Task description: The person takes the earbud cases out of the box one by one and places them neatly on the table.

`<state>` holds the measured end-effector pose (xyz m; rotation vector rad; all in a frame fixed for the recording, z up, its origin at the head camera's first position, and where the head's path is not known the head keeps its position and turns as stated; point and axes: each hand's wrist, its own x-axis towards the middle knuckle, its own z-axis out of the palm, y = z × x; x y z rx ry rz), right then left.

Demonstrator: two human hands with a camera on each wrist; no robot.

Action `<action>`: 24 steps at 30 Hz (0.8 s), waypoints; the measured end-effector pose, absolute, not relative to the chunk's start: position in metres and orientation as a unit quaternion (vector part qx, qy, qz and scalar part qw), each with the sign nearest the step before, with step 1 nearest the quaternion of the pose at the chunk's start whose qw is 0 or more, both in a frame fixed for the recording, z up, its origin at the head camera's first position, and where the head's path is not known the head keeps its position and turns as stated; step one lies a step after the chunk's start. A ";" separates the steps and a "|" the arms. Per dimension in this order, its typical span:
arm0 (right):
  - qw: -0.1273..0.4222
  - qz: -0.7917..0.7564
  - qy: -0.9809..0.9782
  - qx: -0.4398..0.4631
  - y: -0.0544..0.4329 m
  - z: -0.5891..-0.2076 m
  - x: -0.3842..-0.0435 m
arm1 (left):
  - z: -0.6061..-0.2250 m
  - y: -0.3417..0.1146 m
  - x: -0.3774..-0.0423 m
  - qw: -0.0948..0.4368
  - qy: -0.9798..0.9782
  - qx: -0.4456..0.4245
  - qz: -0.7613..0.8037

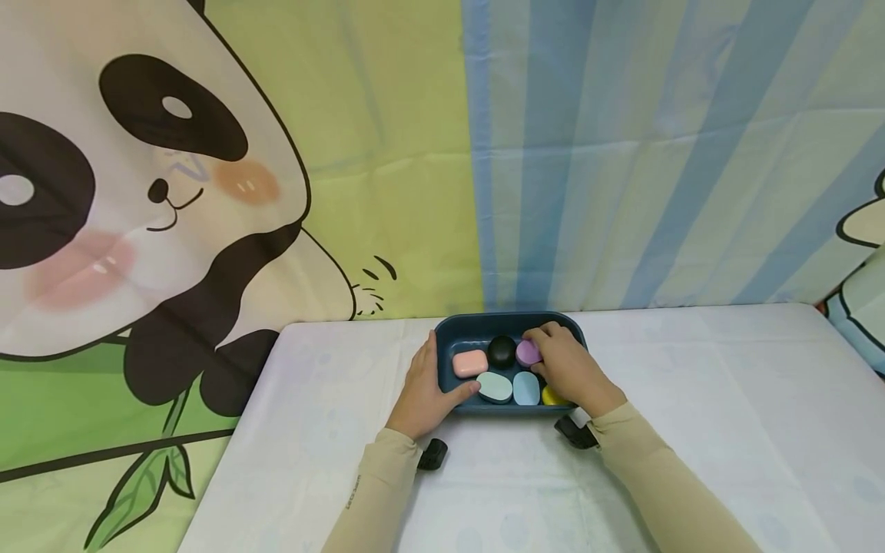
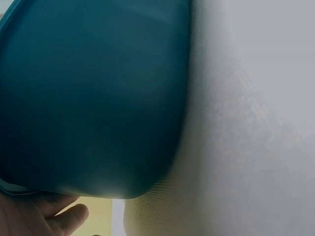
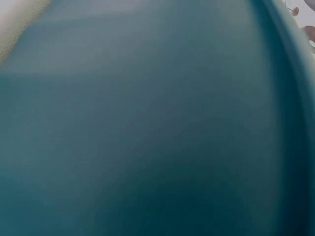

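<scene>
A dark blue rectangular bin (image 1: 477, 410) stands near the table's far edge. At its left end, my left hand (image 1: 423, 392) holds the bin, fingers along the outer wall and thumb over the front rim. Inside, my right hand (image 1: 572, 367) pinches a purple rounded piece (image 1: 528, 352) by its right side. Around it lie a black ball (image 1: 502, 352), a pink rounded block (image 1: 470, 363), a pale green oval piece (image 1: 495, 388), a light blue piece (image 1: 526, 389) and a yellow piece (image 1: 552, 396), partly hidden under the right hand. The left wrist view shows the bin's outer wall (image 2: 98, 98) and left fingers (image 2: 69, 219).
A white cloth covers the table (image 1: 332, 430). Behind it hangs a printed curtain (image 1: 401, 192) with a panda and blue stripes. Black wrist devices (image 1: 433, 455) sit under both wrists. Blurred blue bin wall (image 3: 172, 108) fills the right wrist view.
</scene>
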<state>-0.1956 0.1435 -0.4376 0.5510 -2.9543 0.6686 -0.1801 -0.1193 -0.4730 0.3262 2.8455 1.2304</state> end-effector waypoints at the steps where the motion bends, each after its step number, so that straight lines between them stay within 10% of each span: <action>1: 0.034 0.225 -0.958 0.175 0.144 -0.437 -0.195 | -0.473 -0.119 -0.180 0.011 0.913 0.105 0.394; 24: 0.102 0.323 -0.933 0.122 0.177 -0.415 -0.176 | -0.469 -0.120 -0.178 0.021 0.911 0.105 0.399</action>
